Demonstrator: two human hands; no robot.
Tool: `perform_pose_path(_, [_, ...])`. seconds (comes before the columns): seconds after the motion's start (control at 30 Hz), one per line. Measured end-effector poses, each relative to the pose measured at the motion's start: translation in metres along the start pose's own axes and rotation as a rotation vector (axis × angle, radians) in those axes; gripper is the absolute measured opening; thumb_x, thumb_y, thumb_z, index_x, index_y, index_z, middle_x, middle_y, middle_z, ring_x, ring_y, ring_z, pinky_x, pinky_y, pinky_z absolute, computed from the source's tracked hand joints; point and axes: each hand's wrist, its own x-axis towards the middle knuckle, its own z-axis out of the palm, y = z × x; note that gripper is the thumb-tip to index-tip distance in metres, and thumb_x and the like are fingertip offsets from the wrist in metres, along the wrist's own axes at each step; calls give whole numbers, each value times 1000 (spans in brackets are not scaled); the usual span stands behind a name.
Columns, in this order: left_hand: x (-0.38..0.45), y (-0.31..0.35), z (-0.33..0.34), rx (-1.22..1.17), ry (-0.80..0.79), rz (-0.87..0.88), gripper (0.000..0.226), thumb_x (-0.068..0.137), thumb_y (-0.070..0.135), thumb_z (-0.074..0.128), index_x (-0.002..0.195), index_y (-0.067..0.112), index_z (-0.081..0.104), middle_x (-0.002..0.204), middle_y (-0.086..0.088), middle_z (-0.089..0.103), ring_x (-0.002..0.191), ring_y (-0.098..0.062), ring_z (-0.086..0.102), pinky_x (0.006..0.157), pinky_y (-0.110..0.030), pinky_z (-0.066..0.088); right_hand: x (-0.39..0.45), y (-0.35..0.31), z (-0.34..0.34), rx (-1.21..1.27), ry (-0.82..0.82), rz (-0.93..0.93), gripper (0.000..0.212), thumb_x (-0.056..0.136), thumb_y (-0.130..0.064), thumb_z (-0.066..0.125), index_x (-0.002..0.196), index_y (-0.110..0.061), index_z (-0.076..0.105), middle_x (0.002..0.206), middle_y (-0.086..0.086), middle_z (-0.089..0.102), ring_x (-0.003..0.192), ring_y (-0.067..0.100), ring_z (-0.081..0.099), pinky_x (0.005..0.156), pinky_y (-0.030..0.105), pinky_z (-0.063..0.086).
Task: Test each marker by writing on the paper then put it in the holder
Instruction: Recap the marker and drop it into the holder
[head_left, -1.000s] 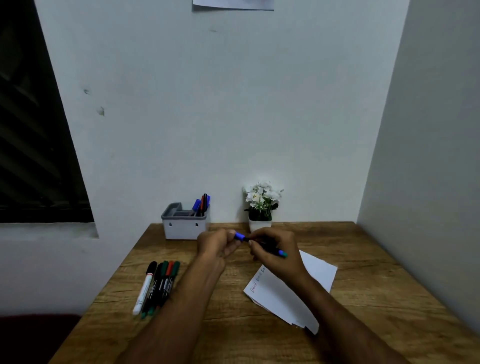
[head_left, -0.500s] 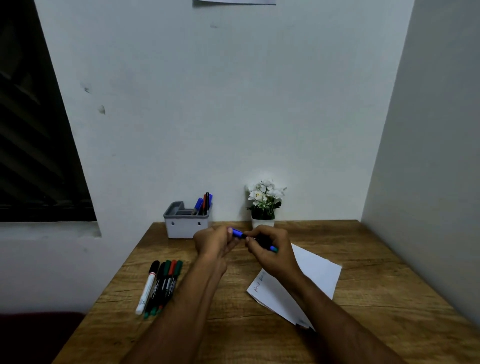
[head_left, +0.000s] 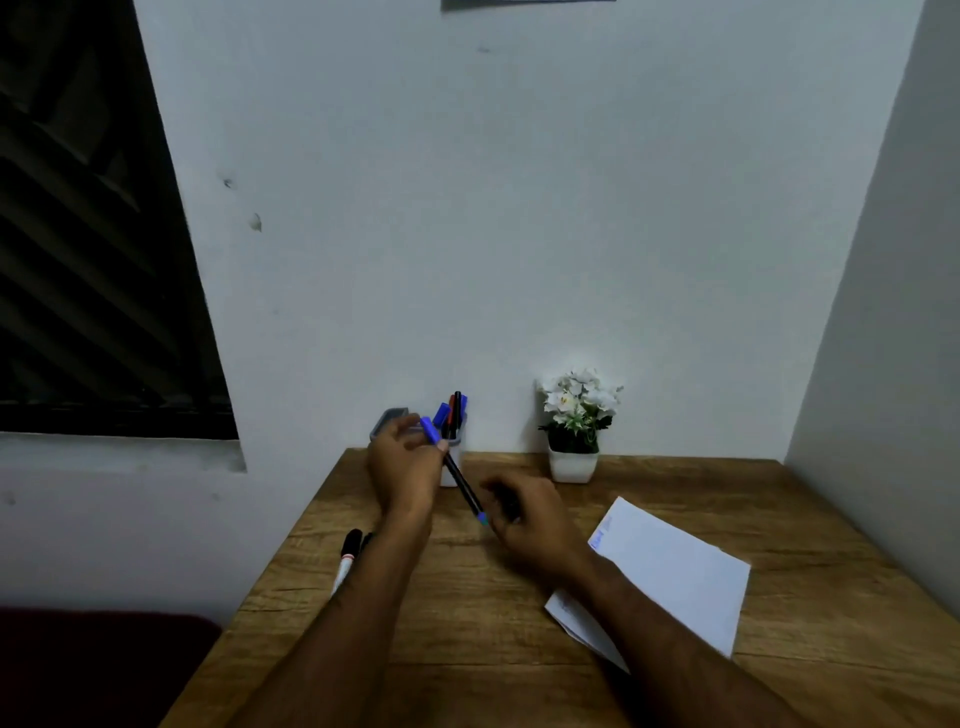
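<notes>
The wooden table (head_left: 649, 478) is seen filling the lower half of the view, pushed up against a white wall (head_left: 519, 208). A dark window (head_left: 93, 234) is set into the wall out at nine o'clock.

A folded white sheet of paper (head_left: 670, 577) is laid on the table at about four o'clock from the hands, with faint writing along its near-left edge; the right forearm is crossed over its lower corner.

Up at one o'clock, against the wall, a small white pot of white flowers (head_left: 575, 421) is stood upright.

The grey holder (head_left: 395, 415) is placed at the table's back edge at twelve o'clock, largely hidden behind the left hand (head_left: 402, 470). Blue, red and black marker tops (head_left: 453, 408) are seen poking out of its right-hand compartment.

The left hand is raised just in front of the holder, and a blue-capped marker (head_left: 457, 475) is pinched near the cap between its thumb and fingertips, the other fingers loosely spread. The marker is tilted, cap up toward eleven o'clock, black barrel slanting down toward five o'clock, where its teal end is met by the right hand (head_left: 524, 517). The right hand's fingers are curled inward by that end; whether the barrel is actually gripped there cannot be told.

At seven o'clock, a white marker with a black cap (head_left: 347, 558) is lying on the table, with another dark marker just beside it, both partly covered by the left forearm.
</notes>
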Motion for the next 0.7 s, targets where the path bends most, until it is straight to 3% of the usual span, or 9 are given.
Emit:
perform_pose_path(0.1, [19,8,-10,177,18,210,38,75,-2,80,109,11,70,90,2,72,77,-3,67,65,-8,51,13,-1,7,-73,-47,31,32,89,-5,64,115,-24,71,105,-8,73,92,3,64,82,25,59])
perform_pose_path(0.17, [33,12,-12,226,32,276,31,78,-1,78,107,9,72,86,4,70,70,6,62,60,-1,44,24,-1,14,-95,-96,36,33,92,-11,64,122,-23,70,111,-7,72,97,3,64,85,23,56])
perform_pose_path(0.2, [40,14,-12,242,43,298,28,79,1,77,106,9,73,85,4,70,69,8,60,64,-1,45,30,-1,18,-106,-113,33,34,93,-13,64,125,-22,69,114,-6,72,98,3,63,87,21,53])
perform_pose_path(0.37, [75,23,-7,226,75,352,23,80,3,77,102,11,74,85,5,71,75,2,65,83,-31,59,53,5,31,-161,-140,29,33,98,-13,61,130,-17,65,122,-1,67,102,4,54,88,14,41])
perform_pose_path(0.7, [117,16,17,161,68,378,25,81,0,75,104,9,73,87,3,72,79,-3,69,86,-30,58,67,23,44,-136,-158,64,31,99,-17,62,129,-22,66,123,-5,67,109,4,58,93,15,46])
